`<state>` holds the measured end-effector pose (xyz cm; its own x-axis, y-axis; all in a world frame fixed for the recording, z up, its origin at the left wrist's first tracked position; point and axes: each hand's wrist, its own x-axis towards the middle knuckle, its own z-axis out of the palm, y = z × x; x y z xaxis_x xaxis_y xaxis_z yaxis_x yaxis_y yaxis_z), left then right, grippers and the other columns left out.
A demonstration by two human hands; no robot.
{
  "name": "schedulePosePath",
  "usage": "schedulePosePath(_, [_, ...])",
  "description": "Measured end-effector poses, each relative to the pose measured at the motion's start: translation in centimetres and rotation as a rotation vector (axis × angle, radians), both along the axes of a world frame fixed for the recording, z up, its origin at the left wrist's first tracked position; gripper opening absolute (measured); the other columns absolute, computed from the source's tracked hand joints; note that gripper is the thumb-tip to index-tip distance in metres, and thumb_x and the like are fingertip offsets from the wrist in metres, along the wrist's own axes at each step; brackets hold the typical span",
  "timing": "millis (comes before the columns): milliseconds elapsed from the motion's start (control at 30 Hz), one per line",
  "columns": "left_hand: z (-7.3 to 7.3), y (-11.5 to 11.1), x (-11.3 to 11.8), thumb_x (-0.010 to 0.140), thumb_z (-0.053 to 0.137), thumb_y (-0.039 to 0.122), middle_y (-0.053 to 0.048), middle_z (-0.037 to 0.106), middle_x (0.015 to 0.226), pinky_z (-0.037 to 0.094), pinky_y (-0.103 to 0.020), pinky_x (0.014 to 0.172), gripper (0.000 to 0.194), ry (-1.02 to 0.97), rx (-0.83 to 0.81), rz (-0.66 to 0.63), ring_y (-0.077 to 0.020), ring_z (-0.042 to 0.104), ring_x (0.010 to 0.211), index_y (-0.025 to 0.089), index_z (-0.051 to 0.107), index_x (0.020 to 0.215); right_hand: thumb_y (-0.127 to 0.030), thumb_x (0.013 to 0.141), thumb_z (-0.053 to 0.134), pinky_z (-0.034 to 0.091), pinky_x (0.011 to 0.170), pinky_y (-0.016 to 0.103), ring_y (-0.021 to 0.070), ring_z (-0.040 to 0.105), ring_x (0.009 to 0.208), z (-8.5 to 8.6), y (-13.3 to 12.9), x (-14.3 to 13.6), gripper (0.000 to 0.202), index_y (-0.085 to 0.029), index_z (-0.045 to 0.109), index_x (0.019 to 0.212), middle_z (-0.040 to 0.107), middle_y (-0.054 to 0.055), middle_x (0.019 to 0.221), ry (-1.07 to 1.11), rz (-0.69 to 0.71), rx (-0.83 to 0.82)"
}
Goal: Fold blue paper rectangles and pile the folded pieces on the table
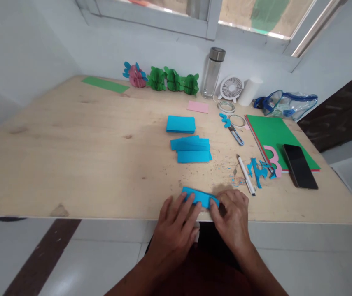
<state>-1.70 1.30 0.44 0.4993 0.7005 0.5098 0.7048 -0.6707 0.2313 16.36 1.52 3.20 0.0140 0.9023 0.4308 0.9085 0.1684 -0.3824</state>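
Note:
At the table's front edge lies a folded blue paper strip [201, 198], slightly tilted. My left hand [176, 228] rests on its left part with fingers stretched out and apart, pressing it down; the thumb is off the paper. My right hand [233, 213] pinches the strip's right end between thumb and curled fingers. Beyond them lie several loose folded blue strips [193, 156], overlapping one another. Farther back sits a neat stack of blue paper [180, 124].
Right of my hands are a white pen [246, 174], blue paper scraps [258, 173], a utility knife [236, 135], green sheets [274, 131] and a phone [300, 166]. Along the wall stand green paper figures [173, 80], a glass bottle [212, 76] and a small fan [231, 88].

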Motion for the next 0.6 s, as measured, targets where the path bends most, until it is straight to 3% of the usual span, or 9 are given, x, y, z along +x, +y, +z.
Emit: schedulePosePath(600, [-0.11,0.07,-0.08,0.089,0.049,0.034,-0.008,0.05,0.141,0.02,-0.048,0.114,0.045,0.052,-0.033,0.021,-0.0287,0.037,0.136,0.021,0.053,0.132,-0.027,0.089,0.049,0.03,0.074,0.036,0.0215,0.047,0.076,0.0,0.66,-0.17,0.023,-0.022,0.052,0.068,0.057,0.003,0.069,-0.094,-0.029,0.005])
